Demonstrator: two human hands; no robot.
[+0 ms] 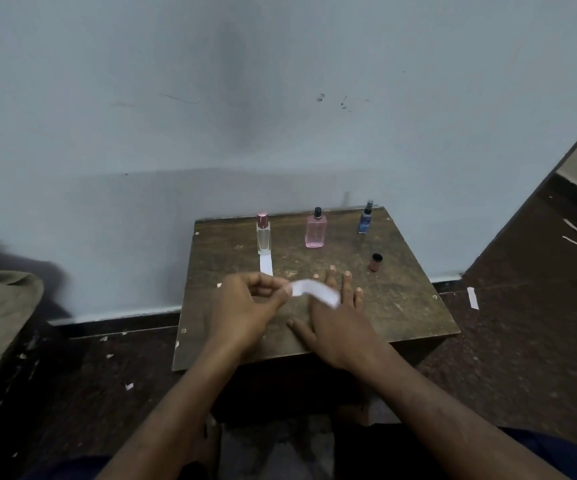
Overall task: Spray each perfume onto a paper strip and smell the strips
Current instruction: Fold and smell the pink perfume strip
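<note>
Pinching one end of a paper strip (314, 292), the left hand (245, 310) holds it above the bench (401, 306), its long axis running left to right, free end dipping rightward. Beneath it, the right hand (339, 323) rests flat, fingers (346, 282) spread wide.

Scuffed pale-blue wall (280, 98); dark floor (522, 341); worn wooden table (401, 306).
</note>
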